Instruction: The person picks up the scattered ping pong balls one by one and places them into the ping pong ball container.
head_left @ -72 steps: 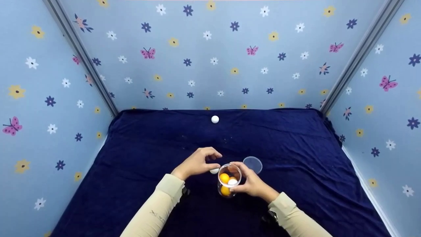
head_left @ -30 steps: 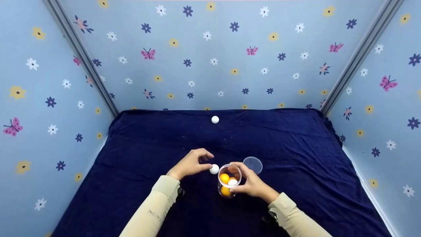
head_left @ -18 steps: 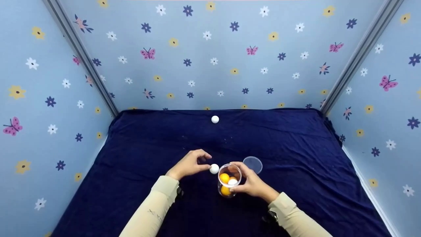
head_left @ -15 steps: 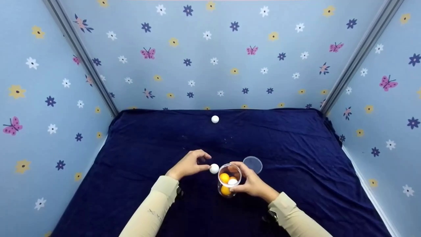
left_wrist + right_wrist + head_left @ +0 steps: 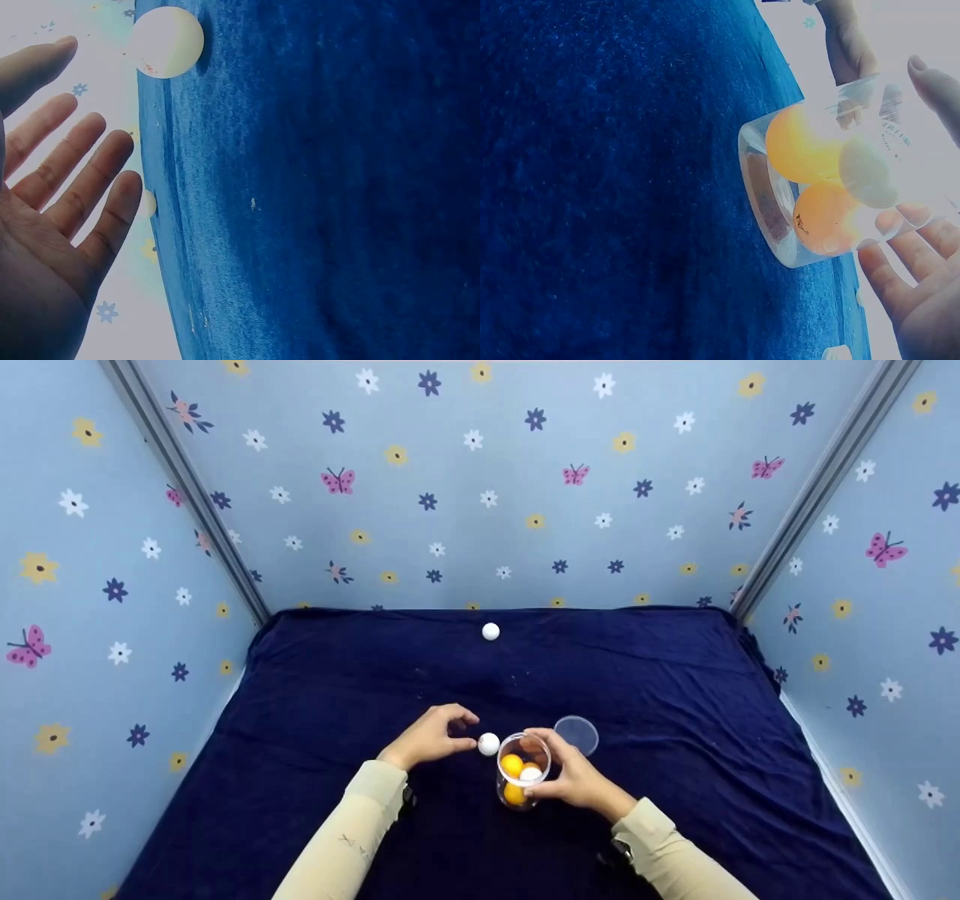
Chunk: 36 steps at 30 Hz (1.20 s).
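Note:
My right hand [image 5: 574, 780] grips a clear plastic jar [image 5: 502, 780] near its rim, thumb on the near side and fingers on the far side. The jar stands upright and lidless, with orange ping-pong balls [image 5: 826, 217] and a white ping-pong ball [image 5: 868, 172] inside. Just left of it, a loose white ping-pong ball [image 5: 488, 745] lies on the cloth. My left hand [image 5: 435, 733] is beside that ball with nothing in it, thumb tip close to the ball. In the left wrist view its fingers [image 5: 94, 165] are extended and spread, apart from the loose ball [image 5: 168, 43].
A round clear lid [image 5: 576, 736] lies flat behind my right hand. Another white ping-pong ball [image 5: 490, 631] sits near the back edge of the dark blue cloth [image 5: 360, 660]. Flower-patterned walls [image 5: 465, 472] enclose the back and both sides.
My left hand has drawn back to the left from the loose white ball, which it partly covered earlier and which now shows whole. The right hand and the jar have stayed put.

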Each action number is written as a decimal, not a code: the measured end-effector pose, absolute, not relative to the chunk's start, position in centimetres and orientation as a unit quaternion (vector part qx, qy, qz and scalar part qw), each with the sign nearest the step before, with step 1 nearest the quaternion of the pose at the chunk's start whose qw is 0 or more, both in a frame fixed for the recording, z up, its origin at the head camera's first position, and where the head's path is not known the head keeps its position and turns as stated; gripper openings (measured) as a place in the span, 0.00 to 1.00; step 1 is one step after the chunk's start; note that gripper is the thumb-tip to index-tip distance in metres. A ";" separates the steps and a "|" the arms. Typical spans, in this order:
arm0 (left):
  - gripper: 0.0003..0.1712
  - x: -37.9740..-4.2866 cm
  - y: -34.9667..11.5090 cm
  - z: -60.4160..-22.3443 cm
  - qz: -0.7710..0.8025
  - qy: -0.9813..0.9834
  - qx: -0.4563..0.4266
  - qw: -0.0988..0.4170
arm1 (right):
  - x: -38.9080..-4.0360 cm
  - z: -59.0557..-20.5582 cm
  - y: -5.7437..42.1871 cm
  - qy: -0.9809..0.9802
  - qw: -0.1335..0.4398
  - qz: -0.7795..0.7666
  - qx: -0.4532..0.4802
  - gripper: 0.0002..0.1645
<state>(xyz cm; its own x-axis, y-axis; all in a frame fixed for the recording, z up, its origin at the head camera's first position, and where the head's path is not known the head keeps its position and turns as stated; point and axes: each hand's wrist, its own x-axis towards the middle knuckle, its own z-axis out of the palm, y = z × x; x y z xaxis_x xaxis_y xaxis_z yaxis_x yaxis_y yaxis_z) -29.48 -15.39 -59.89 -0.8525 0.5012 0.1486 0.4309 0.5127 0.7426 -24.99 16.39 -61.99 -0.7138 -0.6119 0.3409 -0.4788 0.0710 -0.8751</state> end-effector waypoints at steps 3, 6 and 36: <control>0.27 -29.6 -15.5 -60.1 0.405 0.874 0.263 0.049 | -25.0 -62.1 16.4 0.728 0.055 -0.570 -0.377 0.52; 0.31 -29.8 -15.5 -60.1 0.400 0.876 0.264 0.054 | -25.0 -62.1 16.4 0.725 0.054 -0.573 -0.378 0.52; 0.38 -31.7 -13.6 -60.7 0.341 0.891 0.283 0.105 | -25.0 -62.1 16.4 0.726 0.065 -0.581 -0.362 0.52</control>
<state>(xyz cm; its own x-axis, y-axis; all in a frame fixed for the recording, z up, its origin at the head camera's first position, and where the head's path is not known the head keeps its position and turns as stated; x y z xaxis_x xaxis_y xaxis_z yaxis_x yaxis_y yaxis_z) -31.74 -13.60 -60.71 -0.8183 0.5748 0.0065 0.4323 0.6079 0.6660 -24.96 16.39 -62.05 -0.7295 -0.6017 0.3253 -0.4497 0.0635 -0.8909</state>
